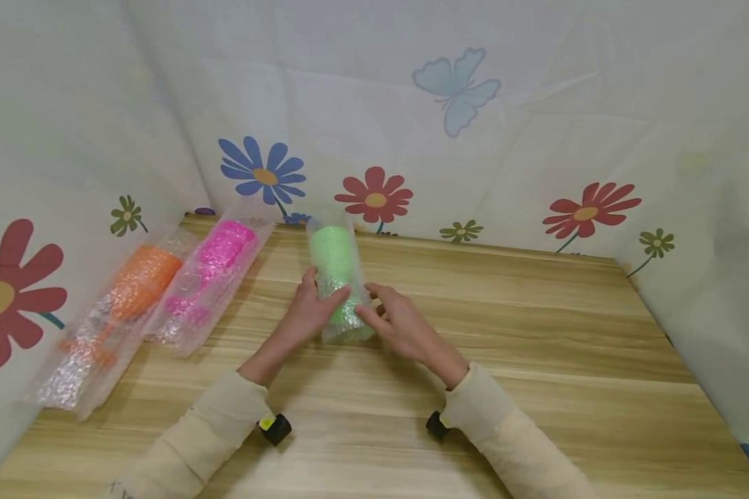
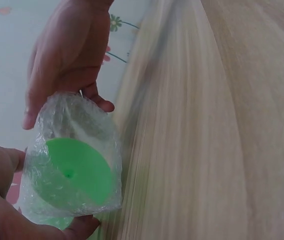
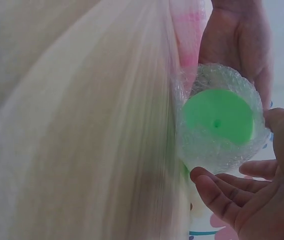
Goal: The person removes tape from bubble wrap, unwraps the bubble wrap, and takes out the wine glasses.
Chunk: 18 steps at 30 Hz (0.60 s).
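Observation:
A bright green goblet-like item (image 1: 333,253) in bubble wrap lies near the middle of the table, its long side pointing away from me. In both wrist views its round green base (image 2: 77,172) faces the cameras through the wrap. My left hand (image 1: 312,305) holds it from the left, thumb over the top and fingers along the far side. At its right side is my right hand (image 1: 402,322), thumb near the wrap. Those right fingers (image 3: 227,195) are spread and loosely extended beside the package in the right wrist view. The wrap partly hides the item's shape.
On the left of the table lie two more bubble-wrapped goblets, one orange (image 1: 143,277) and one pink (image 1: 225,246), side by side. White cloth walls (image 1: 374,83) printed with flowers and a butterfly enclose the wooden table (image 1: 537,326).

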Each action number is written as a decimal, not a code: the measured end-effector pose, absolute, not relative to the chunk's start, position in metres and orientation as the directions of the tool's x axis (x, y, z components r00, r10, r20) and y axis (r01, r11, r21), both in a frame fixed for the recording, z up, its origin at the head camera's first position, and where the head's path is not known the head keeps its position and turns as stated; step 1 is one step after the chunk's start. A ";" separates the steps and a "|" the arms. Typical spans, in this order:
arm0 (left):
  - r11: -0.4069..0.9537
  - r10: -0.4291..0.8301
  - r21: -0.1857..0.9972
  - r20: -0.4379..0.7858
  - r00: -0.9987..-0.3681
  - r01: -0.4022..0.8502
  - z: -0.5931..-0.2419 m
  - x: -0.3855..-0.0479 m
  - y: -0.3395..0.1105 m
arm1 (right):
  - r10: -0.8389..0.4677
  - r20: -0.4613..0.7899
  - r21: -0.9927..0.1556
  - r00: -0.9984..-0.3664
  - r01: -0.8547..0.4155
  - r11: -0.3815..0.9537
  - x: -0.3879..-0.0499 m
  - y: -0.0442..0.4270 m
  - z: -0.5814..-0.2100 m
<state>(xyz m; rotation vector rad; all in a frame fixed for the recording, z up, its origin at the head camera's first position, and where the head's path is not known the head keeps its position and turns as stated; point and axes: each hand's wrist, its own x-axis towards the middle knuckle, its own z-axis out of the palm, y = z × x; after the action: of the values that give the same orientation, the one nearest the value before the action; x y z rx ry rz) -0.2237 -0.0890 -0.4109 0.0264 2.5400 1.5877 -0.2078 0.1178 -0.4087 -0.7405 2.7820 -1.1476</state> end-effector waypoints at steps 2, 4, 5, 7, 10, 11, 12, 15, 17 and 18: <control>0.445 0.091 0.893 -0.121 -0.988 -0.069 -0.410 -0.223 -0.088 | -0.451 0.138 -0.679 -0.882 -0.416 0.605 -0.207 0.118 -0.408; 0.450 0.090 0.890 -0.120 -0.989 -0.067 -0.410 -0.222 -0.086 | -0.457 0.133 -0.683 -0.879 -0.416 0.601 -0.207 0.118 -0.409; 0.456 0.092 0.888 -0.117 -0.989 -0.063 -0.410 -0.221 -0.085 | -0.459 0.130 -0.683 -0.879 -0.415 0.601 -0.207 0.119 -0.409; 0.463 0.092 0.885 -0.108 -0.990 -0.054 -0.410 -0.220 -0.084 | -0.462 0.125 -0.685 -0.878 -0.413 0.601 -0.206 0.119 -0.410; 0.472 0.093 0.881 -0.093 -0.991 -0.038 -0.409 -0.220 -0.080 | -0.463 0.126 -0.688 -0.877 -0.414 0.597 -0.206 0.119 -0.412; 0.477 0.095 0.878 -0.089 -0.992 -0.033 -0.409 -0.220 -0.080 | -0.462 0.127 -0.691 -0.878 -0.413 0.594 -0.206 0.119 -0.413; 0.479 0.094 0.877 -0.087 -0.992 -0.032 -0.408 -0.220 -0.079 | -0.462 0.127 -0.693 -0.877 -0.412 0.591 -0.206 0.119 -0.413; 0.495 0.092 0.868 -0.087 -0.992 -0.031 -0.406 -0.219 -0.075 | -0.458 0.123 -0.707 -0.880 -0.402 0.583 -0.206 0.120 -0.413; 0.510 0.090 0.860 -0.096 -0.991 -0.037 -0.405 -0.219 -0.072 | -0.452 0.120 -0.710 -0.884 -0.395 0.584 -0.205 0.120 -0.412; 0.516 0.088 0.856 -0.101 -0.991 -0.041 -0.404 -0.219 -0.071 | -0.451 0.117 -0.710 -0.885 -0.392 0.585 -0.205 0.120 -0.412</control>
<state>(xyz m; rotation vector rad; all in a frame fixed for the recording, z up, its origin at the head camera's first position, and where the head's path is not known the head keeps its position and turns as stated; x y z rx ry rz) -0.2186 -0.0706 -0.4043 0.0409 2.6189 1.4834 -0.2051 0.1201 -0.4119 -0.7264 2.7286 -1.1945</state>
